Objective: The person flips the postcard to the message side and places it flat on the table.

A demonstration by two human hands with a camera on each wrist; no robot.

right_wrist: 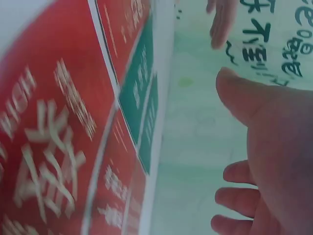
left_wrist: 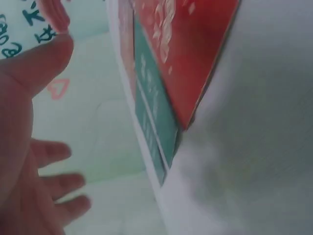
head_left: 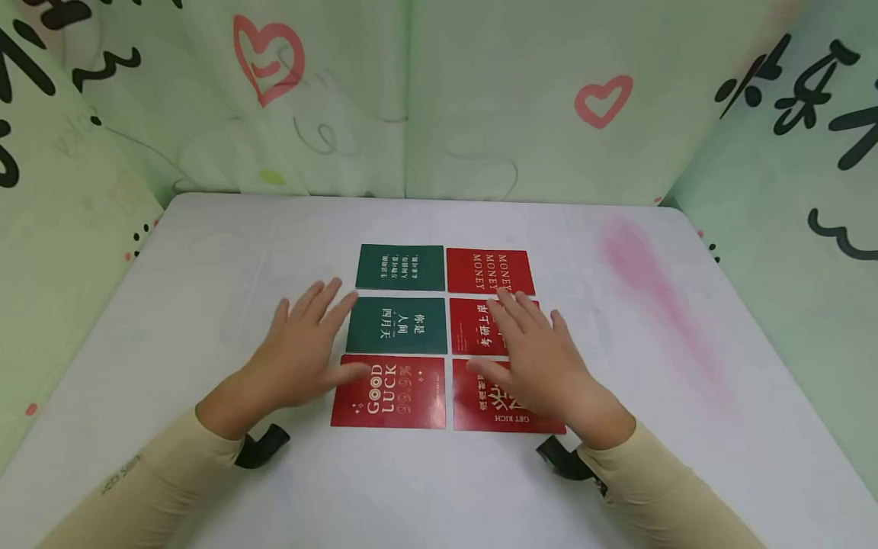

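Flat cards lie in two columns of three on the table. The left column has a green card (head_left: 428,267) at the back, another green card (head_left: 439,326) in the middle, and a red "GOOD LUCK" card (head_left: 428,393) in front. To the right are a red "MONEY" card (head_left: 463,271), a red card (head_left: 465,328) with white characters, and a red "GET RICH" card (head_left: 469,412). My left hand (head_left: 295,362), fingers spread, hovers beside the left column, thumb over "GOOD LUCK". Raised over the right column, my right hand (head_left: 538,362) partly hides its cards. Neither hand holds anything.
The white table (head_left: 240,259) has a pink smear (head_left: 658,305) on its right side. Pale green printed curtains (head_left: 466,91) hang behind it and along both sides. Black straps (head_left: 264,446) show at both wrists, below beige sleeves (head_left: 158,473).
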